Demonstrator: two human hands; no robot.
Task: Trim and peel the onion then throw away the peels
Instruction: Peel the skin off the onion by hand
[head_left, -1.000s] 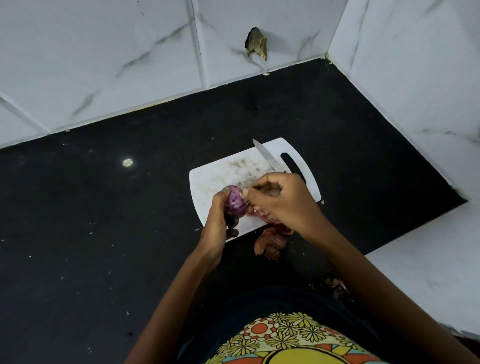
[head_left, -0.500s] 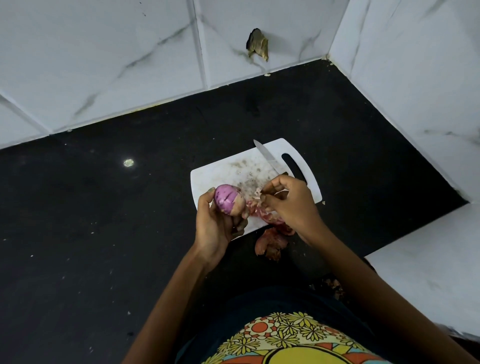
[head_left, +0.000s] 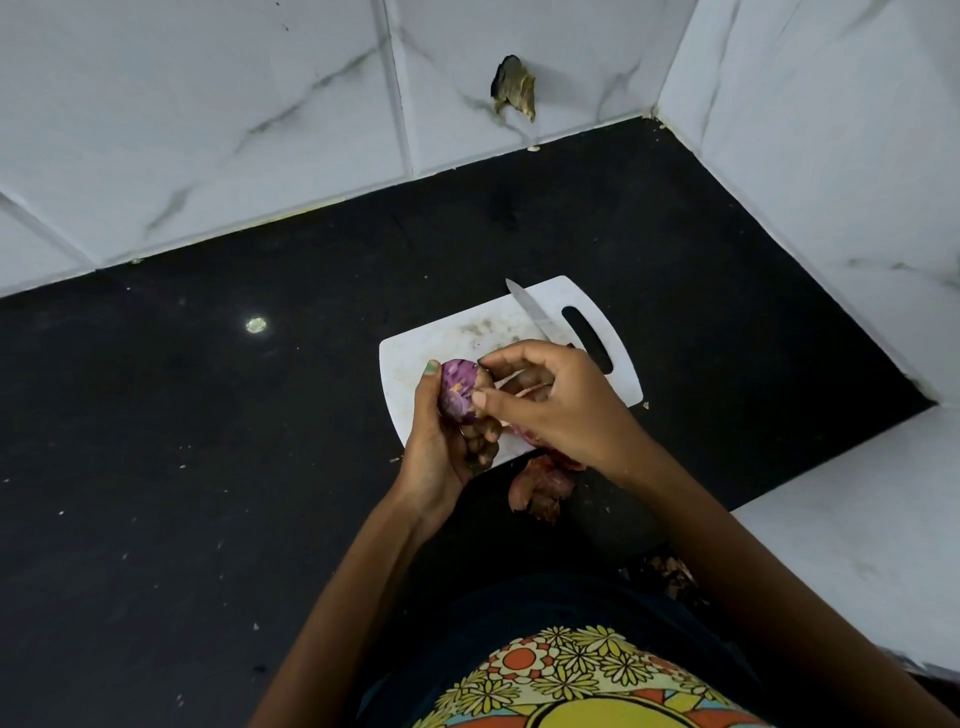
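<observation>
A small purple onion (head_left: 457, 388) sits in my left hand (head_left: 441, 441), held just above the near left part of the white cutting board (head_left: 441, 343). My right hand (head_left: 550, 400) is beside it on the right, thumb and forefinger pinching at the onion's skin. Reddish-brown peels (head_left: 540, 488) lie on the black counter just in front of the board, partly under my right wrist. A knife (head_left: 530, 312) rests on the board near its handle slot, blade pointing away; its handle is hidden by my right hand.
The black counter (head_left: 208, 441) runs into a corner of white marble tiles at the back and right. A white ledge (head_left: 857, 545) lies at the near right. A chipped hole (head_left: 514, 93) marks the back wall. More peel scraps (head_left: 670, 571) lie near my body.
My right hand pulled away to the right with a strip of peel, then came back onto the onion. My left hand turned the onion meanwhile.
</observation>
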